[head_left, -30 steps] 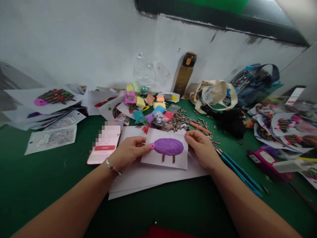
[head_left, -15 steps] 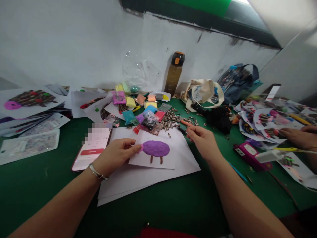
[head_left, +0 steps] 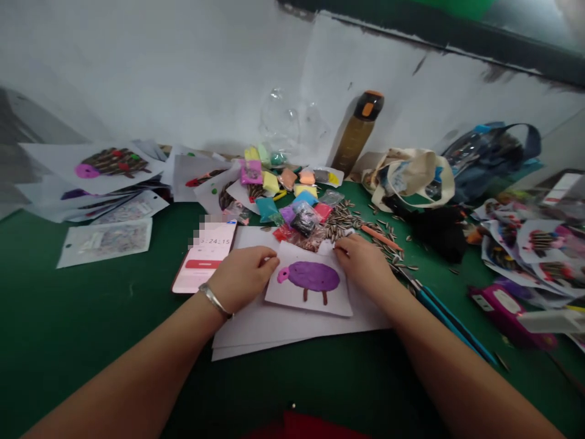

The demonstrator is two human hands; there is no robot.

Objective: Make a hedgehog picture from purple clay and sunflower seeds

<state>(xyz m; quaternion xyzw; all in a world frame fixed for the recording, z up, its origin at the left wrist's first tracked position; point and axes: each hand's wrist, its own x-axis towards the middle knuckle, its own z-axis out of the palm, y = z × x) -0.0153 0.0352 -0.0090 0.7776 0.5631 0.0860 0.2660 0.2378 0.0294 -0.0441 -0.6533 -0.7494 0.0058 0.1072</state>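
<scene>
My left hand (head_left: 247, 271) pinches the upper left edge of a small white paper card (head_left: 286, 300). On the card is a clay animal picture: a purple oval body (head_left: 315, 276), a pink head (head_left: 283, 275) with a dark eye, and two brown legs. My right hand (head_left: 365, 262) has its fingers closed at the card's upper right edge; the fingertips are partly hidden. Beneath the card lie larger white sheets (head_left: 247, 341). Just beyond my right hand, an orange stick-shaped tool (head_left: 382, 236) rests on striped sunflower seeds (head_left: 340, 219).
A phone (head_left: 201, 259) lies left of the sheets. Packets of coloured clay (head_left: 305, 216) sit behind them. A blue-handled tool with metal tips (head_left: 450, 317) is by my right forearm. Finished pictures (head_left: 114, 161) are stacked left. A bottle (head_left: 359, 131) and cloth bag (head_left: 411, 174) stand at the wall.
My right hand has left the orange tool and come to the card's right edge. My left hand has shifted off the pink head to the card's edge. The view has turned left.
</scene>
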